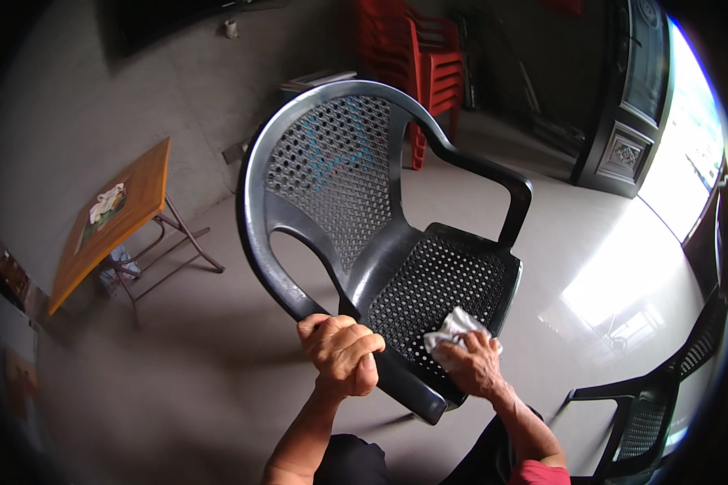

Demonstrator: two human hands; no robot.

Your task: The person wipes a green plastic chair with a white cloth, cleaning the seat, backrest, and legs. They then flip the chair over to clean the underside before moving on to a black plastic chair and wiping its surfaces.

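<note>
A black plastic armchair (332, 194) with a perforated back and seat stands in front of me, its near armrest toward my body. My left hand (344, 352) is closed around that armrest. On the near part of the seat, my right hand (473, 364) presses a crumpled white cloth (455, 327) against the holes. The fingers of the right hand lie over the cloth and hide part of it.
A folding wooden table (125, 214) with a cloth on top stands at the left. Stacked red chairs (421, 69) are by the back wall. Another dark chair (643, 428) is at the lower right, and an open door (631, 121) at the far right.
</note>
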